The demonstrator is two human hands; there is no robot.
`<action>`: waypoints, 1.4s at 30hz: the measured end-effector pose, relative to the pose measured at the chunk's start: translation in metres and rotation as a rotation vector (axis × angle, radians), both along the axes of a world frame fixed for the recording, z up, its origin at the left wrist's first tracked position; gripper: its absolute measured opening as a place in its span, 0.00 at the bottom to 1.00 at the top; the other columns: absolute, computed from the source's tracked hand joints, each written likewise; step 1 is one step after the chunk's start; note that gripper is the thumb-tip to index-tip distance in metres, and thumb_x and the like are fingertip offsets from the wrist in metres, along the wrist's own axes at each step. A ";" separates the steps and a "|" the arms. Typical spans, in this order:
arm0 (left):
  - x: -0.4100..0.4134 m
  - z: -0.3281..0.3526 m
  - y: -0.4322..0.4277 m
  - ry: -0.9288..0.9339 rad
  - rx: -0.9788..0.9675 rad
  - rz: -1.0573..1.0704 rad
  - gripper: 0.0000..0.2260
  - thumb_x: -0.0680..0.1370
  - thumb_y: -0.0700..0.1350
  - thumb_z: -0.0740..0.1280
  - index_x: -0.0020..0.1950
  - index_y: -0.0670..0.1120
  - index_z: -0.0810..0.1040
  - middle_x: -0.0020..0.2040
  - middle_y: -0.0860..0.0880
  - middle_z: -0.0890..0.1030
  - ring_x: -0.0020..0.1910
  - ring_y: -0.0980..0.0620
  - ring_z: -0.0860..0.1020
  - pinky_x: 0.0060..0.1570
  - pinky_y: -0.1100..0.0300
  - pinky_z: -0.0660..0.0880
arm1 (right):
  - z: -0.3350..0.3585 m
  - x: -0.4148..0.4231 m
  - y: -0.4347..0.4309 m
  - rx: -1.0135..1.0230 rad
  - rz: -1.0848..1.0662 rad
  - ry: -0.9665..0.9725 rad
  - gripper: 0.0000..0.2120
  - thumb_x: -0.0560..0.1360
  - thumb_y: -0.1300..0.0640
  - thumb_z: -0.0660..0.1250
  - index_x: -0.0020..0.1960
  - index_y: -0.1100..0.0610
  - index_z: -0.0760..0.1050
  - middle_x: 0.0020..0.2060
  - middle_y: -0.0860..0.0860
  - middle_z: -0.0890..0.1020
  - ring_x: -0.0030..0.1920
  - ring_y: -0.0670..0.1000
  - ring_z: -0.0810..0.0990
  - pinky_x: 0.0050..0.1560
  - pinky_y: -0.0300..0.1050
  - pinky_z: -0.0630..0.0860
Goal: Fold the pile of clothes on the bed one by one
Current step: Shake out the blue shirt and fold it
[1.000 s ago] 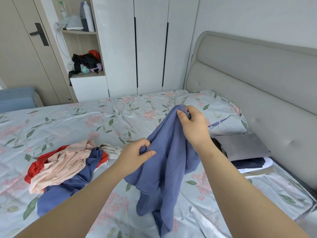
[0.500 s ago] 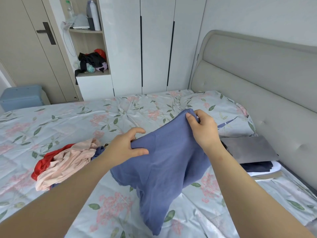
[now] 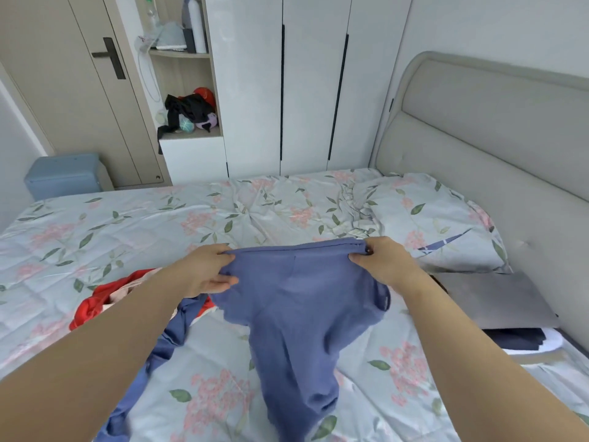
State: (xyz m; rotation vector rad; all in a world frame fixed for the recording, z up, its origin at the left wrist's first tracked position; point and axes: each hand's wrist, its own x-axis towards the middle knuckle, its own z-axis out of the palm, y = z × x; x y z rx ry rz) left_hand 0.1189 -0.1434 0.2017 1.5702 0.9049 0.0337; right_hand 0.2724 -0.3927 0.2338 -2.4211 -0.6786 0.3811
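A blue garment (image 3: pixel 299 307) hangs in front of me above the floral bed (image 3: pixel 159 224), its top edge stretched flat between my hands. My left hand (image 3: pixel 207 269) pinches the left end of that edge. My right hand (image 3: pixel 382 261) pinches the right end. The cloth droops down towards me and touches the sheet. Behind my left forearm lies the unfolded pile (image 3: pixel 98 301) of red, pink and blue clothes, partly hidden by the arm.
A stack of folded clothes (image 3: pixel 497 301), grey on top, sits at the right by the padded headboard (image 3: pixel 494 148). A pillow (image 3: pixel 439 224) lies beyond my right hand. White wardrobes (image 3: pixel 312 84), a shelf niche and a door stand across the bed.
My hands have moved apart and level, pulling the garment's top edge taut and horizontal. A second ago it hung bunched with my right hand higher. The view has tilted up a little.
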 end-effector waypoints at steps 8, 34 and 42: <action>0.071 0.049 0.037 -0.374 0.033 0.209 0.10 0.83 0.42 0.54 0.45 0.49 0.69 0.48 0.48 0.73 0.40 0.52 0.76 0.41 0.59 0.73 | 0.031 0.046 0.080 0.763 -0.194 0.341 0.06 0.81 0.59 0.57 0.50 0.51 0.71 0.41 0.45 0.76 0.46 0.51 0.76 0.45 0.40 0.74; -0.073 -0.120 -0.089 -0.101 0.571 -0.270 0.14 0.80 0.41 0.60 0.34 0.48 0.65 0.31 0.51 0.64 0.32 0.50 0.64 0.31 0.63 0.60 | -0.128 -0.110 -0.092 0.407 -0.334 0.190 0.05 0.78 0.63 0.60 0.52 0.57 0.73 0.36 0.51 0.75 0.40 0.54 0.72 0.36 0.38 0.67; -0.143 -0.211 -0.163 0.232 0.453 -0.459 0.13 0.80 0.41 0.61 0.35 0.47 0.68 0.35 0.52 0.68 0.34 0.53 0.67 0.32 0.65 0.62 | -0.217 -0.179 -0.159 -0.095 -0.279 0.436 0.02 0.76 0.62 0.59 0.46 0.59 0.70 0.38 0.52 0.72 0.34 0.48 0.69 0.30 0.39 0.64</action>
